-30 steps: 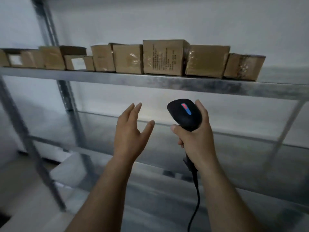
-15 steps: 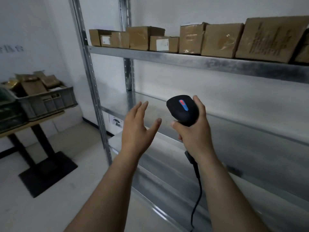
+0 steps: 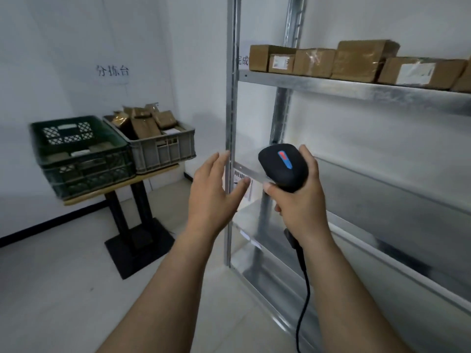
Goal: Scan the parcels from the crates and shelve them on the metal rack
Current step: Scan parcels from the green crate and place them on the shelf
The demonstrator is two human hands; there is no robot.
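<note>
A black scanner [image 3: 283,169] is gripped nearest the camera in the right hand [image 3: 303,202]. Its fingers [image 3: 309,161] are curled round the handle, and the thumb is laid under the head. A black cable [image 3: 304,284] is seen hanging from the handle. Just beside it the left hand [image 3: 211,200] is held up with nothing in it, the fingers [image 3: 216,161] straight and close together and the thumb spread apart. Behind both hands the metal rack [image 3: 231,110] is seen, and a row of parcels [image 3: 356,61] is lined up side by side on its top shelf. Farther left, by the wall, a green crate [image 3: 84,161] and a grey crate [image 3: 163,151] are set touching on a table [image 3: 119,186]. A heap of parcels [image 3: 146,121] is piled in the grey one. A sign [image 3: 112,71] is fixed to the wall above.
</note>
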